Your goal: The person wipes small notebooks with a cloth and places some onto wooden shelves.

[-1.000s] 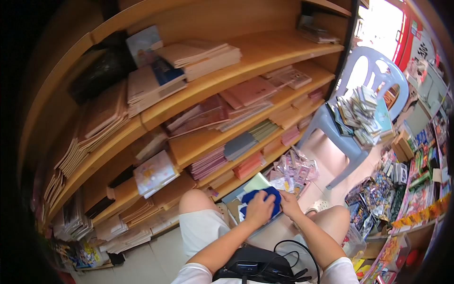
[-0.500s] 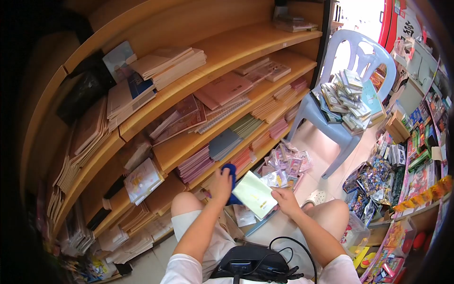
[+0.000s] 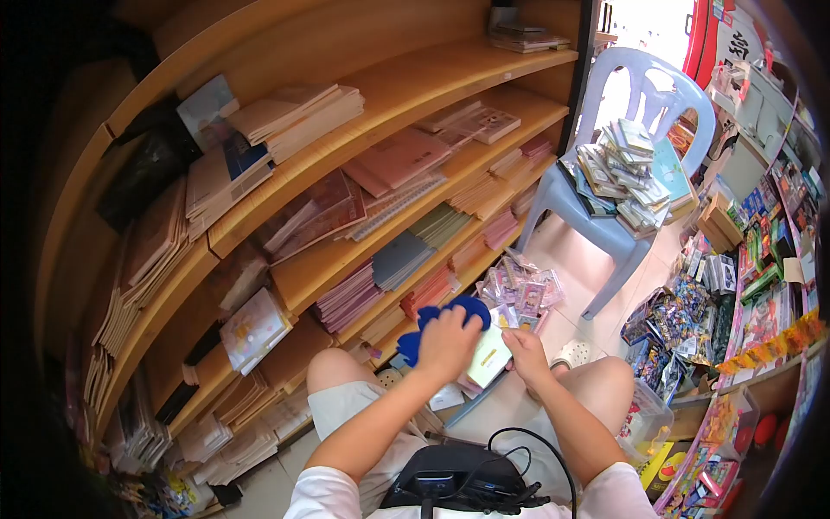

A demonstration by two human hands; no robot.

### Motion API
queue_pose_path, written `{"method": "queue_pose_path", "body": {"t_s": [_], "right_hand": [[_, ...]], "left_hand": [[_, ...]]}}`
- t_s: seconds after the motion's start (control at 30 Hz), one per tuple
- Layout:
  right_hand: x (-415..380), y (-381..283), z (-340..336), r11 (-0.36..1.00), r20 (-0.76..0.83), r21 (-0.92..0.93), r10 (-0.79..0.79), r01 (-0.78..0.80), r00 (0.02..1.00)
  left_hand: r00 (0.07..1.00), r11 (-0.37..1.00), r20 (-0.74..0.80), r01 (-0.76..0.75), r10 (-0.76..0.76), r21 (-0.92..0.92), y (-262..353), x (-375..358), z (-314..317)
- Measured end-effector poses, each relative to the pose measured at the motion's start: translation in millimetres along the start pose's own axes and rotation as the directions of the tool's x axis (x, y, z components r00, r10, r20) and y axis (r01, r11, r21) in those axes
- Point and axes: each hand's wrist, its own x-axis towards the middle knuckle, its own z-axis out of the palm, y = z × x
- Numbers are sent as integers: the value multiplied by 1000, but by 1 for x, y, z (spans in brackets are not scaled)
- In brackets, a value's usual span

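My left hand point(image 3: 446, 348) is closed on a bright blue cloth point(image 3: 469, 309), which lies over the upper left part of a pale green notebook point(image 3: 491, 358). The notebook is tilted above the floor between my knees, its lower right part showing. At its right edge my right hand point(image 3: 526, 353) grips it, thumb on the cover. Just beyond the notebook, a heap of small plastic-wrapped packets point(image 3: 529, 292) lies on the floor.
To the left, a wooden shelf unit point(image 3: 380, 130) holds stacked notebooks and papers. A blue plastic chair point(image 3: 609, 242) bears a pile of small books point(image 3: 627, 177). On the right are shiny packets point(image 3: 679, 320), a clear plastic bin point(image 3: 650, 421) and packed shelves.
My left hand has brought the blue cloth rightward from beside the notebook onto its cover. My right hand still holds the notebook. The view has shifted slightly.
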Motion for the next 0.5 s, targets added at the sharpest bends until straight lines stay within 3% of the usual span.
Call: {"method": "queue_pose_path", "body": {"t_s": [0.07,0.2,0.3,0.4,0.5], "right_hand": [[-1,0,-1,996,-42,-53,70,-72,997],[3,20,-9,978,-80,-197,-84,67,993],[0,6,-4,985,-149,74,165,-156,975],[13,43,-10,993,-191,-82,-95,81,977],[6,13,-6,995,-183,94,48,-31,982]], "left_hand": [[999,1000,45,-8,10,-27,13,-13,25],[995,990,82,-46,57,-131,33,-22,36],[981,971,106,-138,160,-193,40,-28,31],[944,938,167,-240,286,-252,44,-37,21],[825,891,381,-291,418,-347,37,-62,24]]}}
